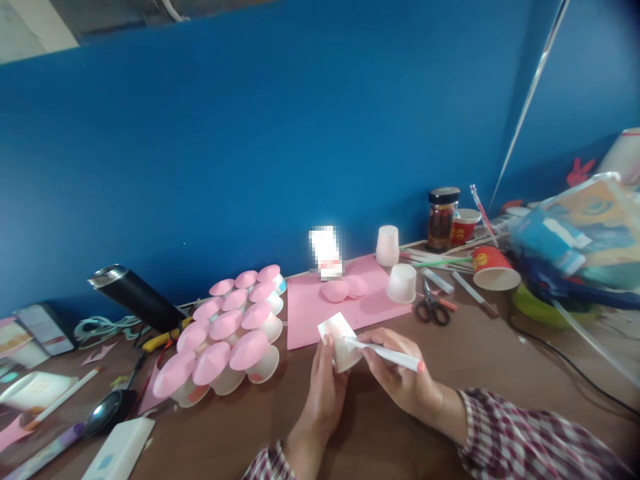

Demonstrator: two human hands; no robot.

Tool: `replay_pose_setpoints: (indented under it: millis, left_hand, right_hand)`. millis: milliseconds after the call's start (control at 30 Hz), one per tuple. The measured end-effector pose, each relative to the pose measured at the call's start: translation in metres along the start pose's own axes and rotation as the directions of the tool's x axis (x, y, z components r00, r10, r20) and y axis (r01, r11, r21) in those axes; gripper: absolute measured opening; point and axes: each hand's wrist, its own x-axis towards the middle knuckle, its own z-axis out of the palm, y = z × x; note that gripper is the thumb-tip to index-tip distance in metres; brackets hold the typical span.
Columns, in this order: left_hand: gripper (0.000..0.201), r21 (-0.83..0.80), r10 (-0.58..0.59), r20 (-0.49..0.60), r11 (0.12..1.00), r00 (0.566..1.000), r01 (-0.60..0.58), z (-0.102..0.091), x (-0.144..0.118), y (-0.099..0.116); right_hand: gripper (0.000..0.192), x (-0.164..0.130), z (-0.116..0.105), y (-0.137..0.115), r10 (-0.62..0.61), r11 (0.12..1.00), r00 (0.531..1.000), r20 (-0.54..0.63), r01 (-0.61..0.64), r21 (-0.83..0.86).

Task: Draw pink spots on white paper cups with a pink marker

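Note:
Near the front middle, my left hand (327,380) is closed around a small white paper cup (347,358), tilted on its side. A white square piece (338,325) shows at the cup's upper end; I cannot tell whether it is attached. In my right hand (400,373) is a white marker (393,355) with a red end, its tip at the cup's side. Behind the hands lies a pink paper sheet (305,313), with pink paper cones (345,288) on it. To the left stand several small cups topped with pink cones (226,325).
Two upside-down white cups (388,247), black scissors (433,310), pens and a red paper cup (493,269) lie to the right. A dark jar (443,220) stands behind them. At left are a black flask (137,298) and a black spoon-like tool (106,412). A blue wall (250,133) closes the back.

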Motion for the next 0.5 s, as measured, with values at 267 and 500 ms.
replay_pose_setpoints:
  millis: [267, 500]
  left_hand:
    - [0.035, -0.005, 0.001, 0.014, 1.0, 1.0, -0.001, 0.0012, 0.0003, 0.0007]
    - [0.034, -0.001, 0.006, 0.018, 1.0, 1.0, -0.006, -0.0005, 0.0007, -0.0001]
  right_hand:
    - [0.009, 0.001, 0.0003, 0.0002, -0.027, 1.0, 1.0, -0.013, 0.027, -0.009]
    - [0.01, 0.0004, 0.0002, -0.0002, -0.043, 0.999, 0.999, 0.008, 0.044, -0.031]
